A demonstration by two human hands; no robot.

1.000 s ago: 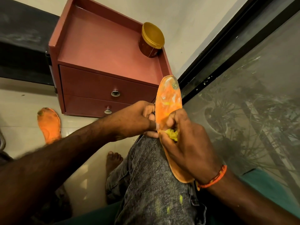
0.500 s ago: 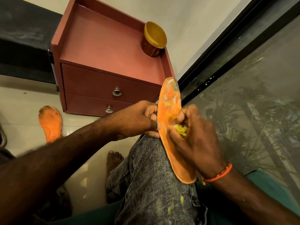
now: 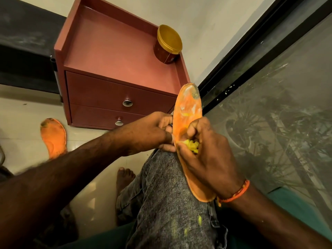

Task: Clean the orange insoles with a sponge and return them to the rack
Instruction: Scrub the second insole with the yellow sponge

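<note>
Left hand grips insole edge on knee; right hand fingers clamp yellow sponge against it.

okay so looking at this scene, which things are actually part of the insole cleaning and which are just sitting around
Part of the job:
- insole on the knee, gripped by the left hand
- yellow sponge, held by the right hand
- second insole on the floor

Just lying about:
- gold-lidded jar
- red drawer cabinet
</note>
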